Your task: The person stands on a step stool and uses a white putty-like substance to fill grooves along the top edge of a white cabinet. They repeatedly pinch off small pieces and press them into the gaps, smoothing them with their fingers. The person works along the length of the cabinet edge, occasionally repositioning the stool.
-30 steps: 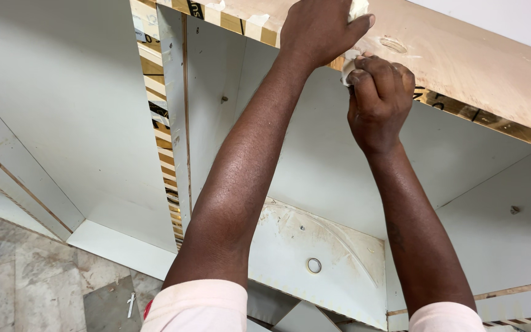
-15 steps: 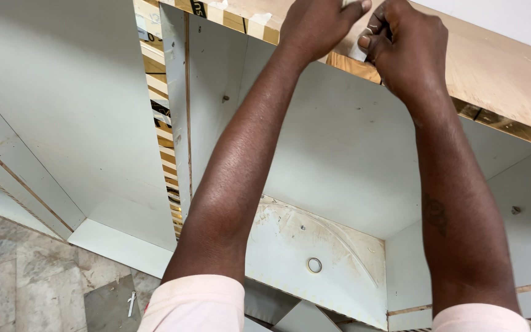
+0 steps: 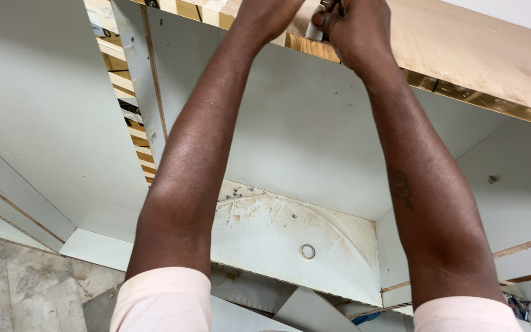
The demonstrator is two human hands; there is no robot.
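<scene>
Up at the top of the view, both hands meet on the edge of a tan plywood panel [image 3: 462, 49] whose long axis runs from upper left down toward the right. The left hand [image 3: 271, 15] presses against that edge with fingers curled over it, partly cut off by the frame, so I cannot tell whether it grips anything. The right hand [image 3: 354, 27] is clenched around a small pale grey object [image 3: 314, 27], perhaps a strip of tape or a thin tool; too little of it shows to say which. That object sits between the two hands, touching the panel edge, just left of the right fist and nearer to it than to the left hand. Below the arms lies a white laminated cabinet interior [image 3: 314, 141], its stained bottom board [image 3: 290, 240] bearing a small round metal ring [image 3: 308, 251]. Pale pink sleeves [image 3: 161, 301] show at the bottom.
</scene>
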